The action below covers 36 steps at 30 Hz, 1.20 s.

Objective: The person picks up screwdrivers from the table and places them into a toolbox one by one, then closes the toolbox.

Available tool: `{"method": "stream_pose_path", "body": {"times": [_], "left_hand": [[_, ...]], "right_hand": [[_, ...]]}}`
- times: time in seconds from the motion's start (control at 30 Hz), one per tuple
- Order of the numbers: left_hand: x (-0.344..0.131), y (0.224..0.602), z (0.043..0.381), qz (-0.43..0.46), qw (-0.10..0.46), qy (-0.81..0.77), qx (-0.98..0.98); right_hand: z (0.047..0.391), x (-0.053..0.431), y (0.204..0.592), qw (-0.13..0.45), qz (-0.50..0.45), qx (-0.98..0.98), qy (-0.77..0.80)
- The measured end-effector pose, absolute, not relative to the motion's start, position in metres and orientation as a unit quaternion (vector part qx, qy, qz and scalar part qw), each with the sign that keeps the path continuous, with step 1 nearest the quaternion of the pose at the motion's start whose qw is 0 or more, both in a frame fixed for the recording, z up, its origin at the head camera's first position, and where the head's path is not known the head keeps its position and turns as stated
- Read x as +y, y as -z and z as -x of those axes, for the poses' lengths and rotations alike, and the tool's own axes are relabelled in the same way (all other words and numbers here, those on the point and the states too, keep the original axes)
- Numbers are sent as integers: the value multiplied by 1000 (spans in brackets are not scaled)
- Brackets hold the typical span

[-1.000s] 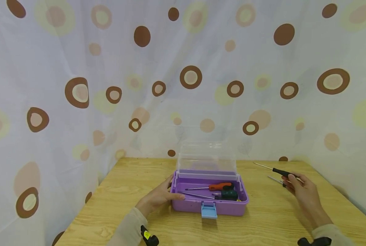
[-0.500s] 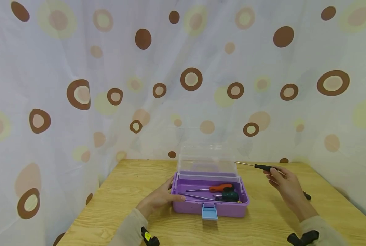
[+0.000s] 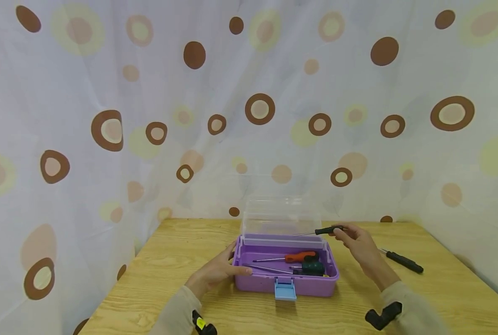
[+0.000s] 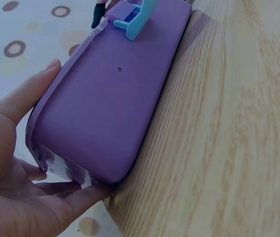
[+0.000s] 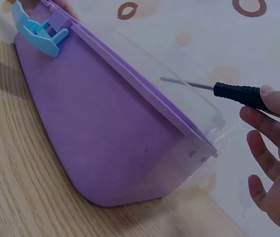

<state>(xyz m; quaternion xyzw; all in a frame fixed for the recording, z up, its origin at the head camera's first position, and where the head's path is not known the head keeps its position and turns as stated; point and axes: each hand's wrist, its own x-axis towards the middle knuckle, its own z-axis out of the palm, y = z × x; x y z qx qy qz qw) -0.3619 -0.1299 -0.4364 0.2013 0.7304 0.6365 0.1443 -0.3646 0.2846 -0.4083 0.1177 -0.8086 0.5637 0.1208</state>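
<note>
A purple toolbox (image 3: 257, 284) stands on the table with its clear lid (image 3: 280, 211) raised and its blue latch (image 3: 285, 291) hanging at the front. My left hand (image 3: 215, 272) grips the box's left end, thumb on the front rim and fingers against the side wall. At the box's right end, my right hand (image 3: 359, 244) pinches a black-handled screwdriver (image 3: 327, 230) by its handle; the shaft points left over the back of the box. Inside lie an orange-handled screwdriver (image 3: 299, 256), a stubby green-handled screwdriver (image 3: 313, 267) and another with a long shaft (image 3: 269, 269).
To the right of the box, a second black-handled screwdriver (image 3: 404, 262) lies on the wooden table (image 3: 156, 288). A spotted curtain (image 3: 215, 83) hangs behind the table and along both sides.
My right hand has carried the black-handled screwdriver left, from above the right of the table to the box. The screwdriver left on the table now shows fully. My left hand has stayed put.
</note>
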Motion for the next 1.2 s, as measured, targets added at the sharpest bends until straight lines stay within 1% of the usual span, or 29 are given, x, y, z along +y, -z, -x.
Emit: {"method": "stream_pose_path", "body": {"times": [0.33, 0.7, 0.83, 1.1, 1.2], "left_hand": [[-130, 436, 362, -201, 143, -637, 731], [-132, 440, 359, -199, 147, -641, 726], [-131, 440, 359, -198, 144, -640, 729], [-130, 439, 361, -203, 145, -640, 727], [-130, 438, 361, -206, 147, -640, 726]], "right_hand": [[378, 256, 410, 150, -125, -818, -540], [383, 241, 412, 153, -100, -839, -513], [383, 236, 408, 155, -106, -851, -491], [389, 233, 407, 140, -110, -854, -489], [391, 233, 407, 146, -118, -852, -489]]}}
